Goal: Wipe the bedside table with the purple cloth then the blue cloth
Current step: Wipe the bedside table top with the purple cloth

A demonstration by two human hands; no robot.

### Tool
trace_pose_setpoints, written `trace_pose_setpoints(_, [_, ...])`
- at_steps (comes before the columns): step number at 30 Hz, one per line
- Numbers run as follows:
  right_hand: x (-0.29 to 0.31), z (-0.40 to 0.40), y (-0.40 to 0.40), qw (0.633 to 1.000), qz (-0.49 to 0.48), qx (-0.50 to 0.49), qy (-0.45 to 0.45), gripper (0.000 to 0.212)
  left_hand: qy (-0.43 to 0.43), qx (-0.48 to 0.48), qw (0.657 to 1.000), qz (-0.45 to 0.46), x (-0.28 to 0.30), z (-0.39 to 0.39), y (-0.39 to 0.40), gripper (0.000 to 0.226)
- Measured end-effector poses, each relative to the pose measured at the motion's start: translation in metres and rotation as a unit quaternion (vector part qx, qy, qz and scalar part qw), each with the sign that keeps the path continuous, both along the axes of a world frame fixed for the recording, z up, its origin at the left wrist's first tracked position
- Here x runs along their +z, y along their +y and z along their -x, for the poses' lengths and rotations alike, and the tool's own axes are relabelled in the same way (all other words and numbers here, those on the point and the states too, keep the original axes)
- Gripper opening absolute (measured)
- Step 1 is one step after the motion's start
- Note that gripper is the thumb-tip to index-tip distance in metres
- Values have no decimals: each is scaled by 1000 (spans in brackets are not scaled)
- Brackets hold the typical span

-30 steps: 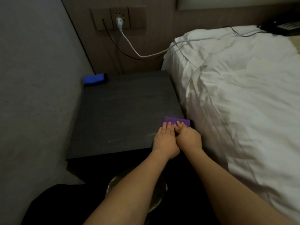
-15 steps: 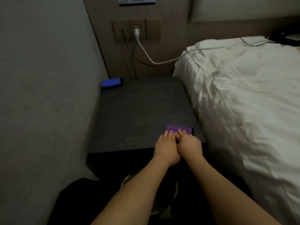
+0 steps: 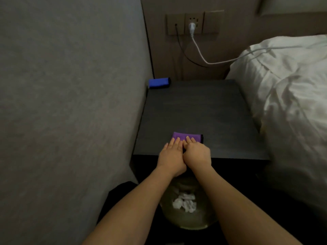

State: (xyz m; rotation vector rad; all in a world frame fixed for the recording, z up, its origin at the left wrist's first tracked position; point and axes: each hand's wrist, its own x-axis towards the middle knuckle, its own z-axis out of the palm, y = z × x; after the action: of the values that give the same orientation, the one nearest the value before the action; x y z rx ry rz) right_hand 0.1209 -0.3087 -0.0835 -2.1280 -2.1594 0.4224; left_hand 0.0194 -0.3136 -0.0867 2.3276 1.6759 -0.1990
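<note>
A folded purple cloth [image 3: 190, 137] lies on the dark bedside table [image 3: 194, 110], near its front edge. My left hand [image 3: 172, 157] and my right hand [image 3: 197, 154] lie side by side with straight fingers pressing flat on the cloth's near half. A rolled blue cloth [image 3: 159, 83] sits at the table's far left corner, against the wall.
A white bed [image 3: 292, 96] borders the table on the right, a grey wall [image 3: 70, 103] on the left. A white cable [image 3: 203, 57] runs from the wall socket [image 3: 193, 22] to the bed. A bin with crumpled tissue [image 3: 184, 203] stands under the table's front edge.
Both hands have slid the purple cloth leftward along the front edge, from the right front corner to about the middle. The camera view has shifted to the left.
</note>
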Motion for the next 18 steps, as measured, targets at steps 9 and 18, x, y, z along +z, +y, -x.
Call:
trace_pose_setpoints(9, [-4, 83, 21, 996, -2, 83, 38, 46, 15, 86, 996, -15, 2, 80, 1, 81])
trace_pose_setpoints(18, [-1, 98, 23, 993, 1, 113, 27, 47, 24, 117, 993, -23, 1, 92, -1, 80])
